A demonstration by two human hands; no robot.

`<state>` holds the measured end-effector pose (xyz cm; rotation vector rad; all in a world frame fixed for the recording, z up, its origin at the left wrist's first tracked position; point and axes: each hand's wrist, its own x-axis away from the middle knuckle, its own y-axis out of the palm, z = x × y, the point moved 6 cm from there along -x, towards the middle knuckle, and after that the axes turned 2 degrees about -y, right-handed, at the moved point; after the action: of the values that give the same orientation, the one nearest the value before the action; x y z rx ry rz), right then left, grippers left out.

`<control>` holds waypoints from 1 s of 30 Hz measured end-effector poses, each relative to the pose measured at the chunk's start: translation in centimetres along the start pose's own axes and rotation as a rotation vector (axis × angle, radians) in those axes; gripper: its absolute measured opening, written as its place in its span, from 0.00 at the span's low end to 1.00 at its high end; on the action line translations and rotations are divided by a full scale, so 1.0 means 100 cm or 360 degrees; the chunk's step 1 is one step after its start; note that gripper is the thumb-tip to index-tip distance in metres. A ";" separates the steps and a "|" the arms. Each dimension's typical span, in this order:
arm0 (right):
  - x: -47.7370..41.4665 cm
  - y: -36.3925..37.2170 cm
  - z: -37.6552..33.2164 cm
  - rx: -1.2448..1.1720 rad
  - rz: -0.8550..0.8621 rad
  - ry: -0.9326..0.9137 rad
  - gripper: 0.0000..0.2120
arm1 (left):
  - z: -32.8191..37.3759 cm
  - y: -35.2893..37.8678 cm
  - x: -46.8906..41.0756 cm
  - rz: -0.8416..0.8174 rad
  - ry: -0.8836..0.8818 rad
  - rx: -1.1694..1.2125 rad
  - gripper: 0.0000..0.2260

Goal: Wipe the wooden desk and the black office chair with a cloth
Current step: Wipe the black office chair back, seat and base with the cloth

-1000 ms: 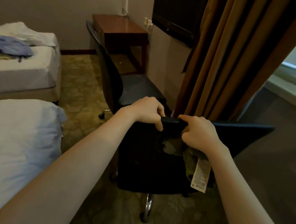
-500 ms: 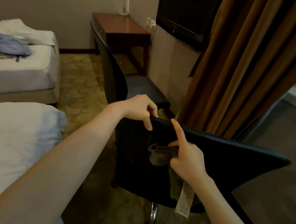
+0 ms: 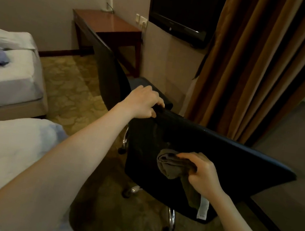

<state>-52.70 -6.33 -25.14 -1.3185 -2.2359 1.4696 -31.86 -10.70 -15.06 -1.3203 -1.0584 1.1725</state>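
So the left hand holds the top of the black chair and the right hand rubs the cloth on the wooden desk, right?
No. In the head view the right hand holds the cloth against the back of the black chair, not the wooden desk, which stands by the wall. The left hand does hold the chair's top.

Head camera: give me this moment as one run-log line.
step: black office chair wipe | left hand: grips its top edge | right hand: presses grey cloth on its back | wooden desk: far wall, untouched
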 end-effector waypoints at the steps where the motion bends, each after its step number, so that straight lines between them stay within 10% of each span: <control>1: 0.000 0.008 -0.005 0.0020 -0.0011 0.0033 0.25 | -0.007 0.001 0.001 0.0045 0.0008 -0.0057 0.19; 16: -0.005 0.063 -0.047 0.0003 0.0090 0.0259 0.18 | -0.060 0.024 0.000 -0.0211 -0.0205 0.0251 0.28; 30: -0.039 0.057 -0.051 0.0185 0.0503 -0.0047 0.15 | -0.073 0.033 -0.003 0.0482 -0.0157 0.0655 0.14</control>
<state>-44.28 -5.03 -25.90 -1.6800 -1.9911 1.6993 -24.71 -12.21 -18.40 -1.1249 -0.6473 1.5983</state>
